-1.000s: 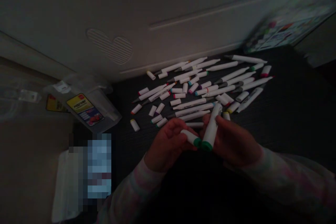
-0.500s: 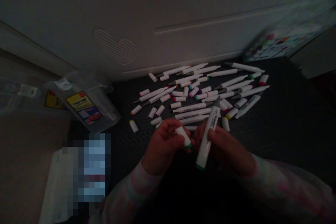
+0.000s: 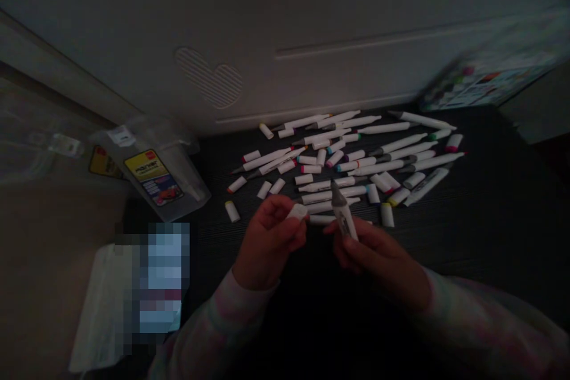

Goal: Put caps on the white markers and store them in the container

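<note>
My left hand [image 3: 269, 240] pinches a small white marker cap [image 3: 297, 212] between thumb and fingers. My right hand [image 3: 378, 261] is wrapped round a white marker [image 3: 342, 214], which stands tilted with its dark uncapped tip pointing up and away from me. The cap and the marker tip are a short gap apart. Just beyond both hands, several white markers and loose caps [image 3: 351, 151] with coloured ends lie scattered on the dark floor mat [image 3: 490, 202].
A clear plastic marker case with a yellow label [image 3: 154, 175] lies at the left. A white paper or bag [image 3: 107, 303] lies near my left arm. A white panel [image 3: 285, 41] rises behind the markers. A colourful printed sheet [image 3: 485, 80] leans at the far right.
The cap came off the marker's green end in my left hand. My right hand turned the marker over, so its dark tip now points up instead of the green end toward me.
</note>
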